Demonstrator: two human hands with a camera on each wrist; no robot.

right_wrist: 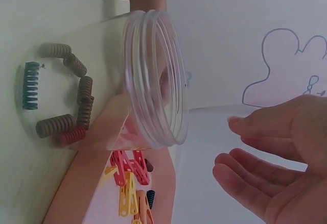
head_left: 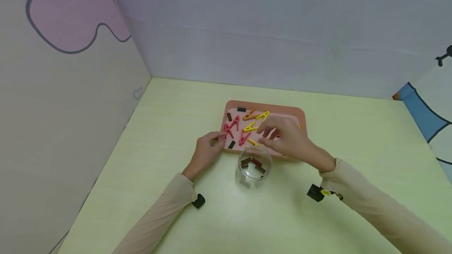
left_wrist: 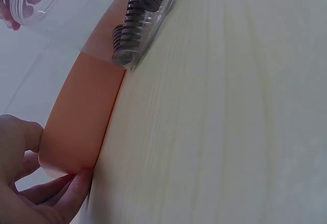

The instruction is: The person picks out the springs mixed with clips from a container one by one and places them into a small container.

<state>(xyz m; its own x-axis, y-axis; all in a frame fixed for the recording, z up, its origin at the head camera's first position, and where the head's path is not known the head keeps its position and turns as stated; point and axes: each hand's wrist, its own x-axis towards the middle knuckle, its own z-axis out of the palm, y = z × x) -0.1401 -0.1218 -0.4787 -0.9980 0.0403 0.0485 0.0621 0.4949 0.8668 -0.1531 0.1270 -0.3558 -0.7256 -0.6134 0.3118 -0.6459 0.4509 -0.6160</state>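
Note:
My left hand (head_left: pixel 206 150) holds the front left corner of a shallow pink tray (head_left: pixel 279 109); in the left wrist view its fingers curl round the tray's orange-pink wall (left_wrist: pixel 84 117). A clear round jar (head_left: pixel 251 173) stands upright just before the tray. Several coil springs lie on its bottom, among them a red spring (right_wrist: pixel 70 136) and a dark teal spring (right_wrist: pixel 30 86). Over the tray's right part and beside the jar's mouth hovers my right hand (head_left: pixel 287 138). Its thumb and fingers are loosely bent and apart, with nothing between them in the right wrist view.
Red clips (head_left: pixel 243 138), yellow clips (head_left: pixel 250 127) and an orange clip (head_left: pixel 250 116) lie scattered in the tray. Among them are dark springs (head_left: pixel 231 144). The pale wooden table (head_left: pixel 183 105) meets a wall at the back and another at the left.

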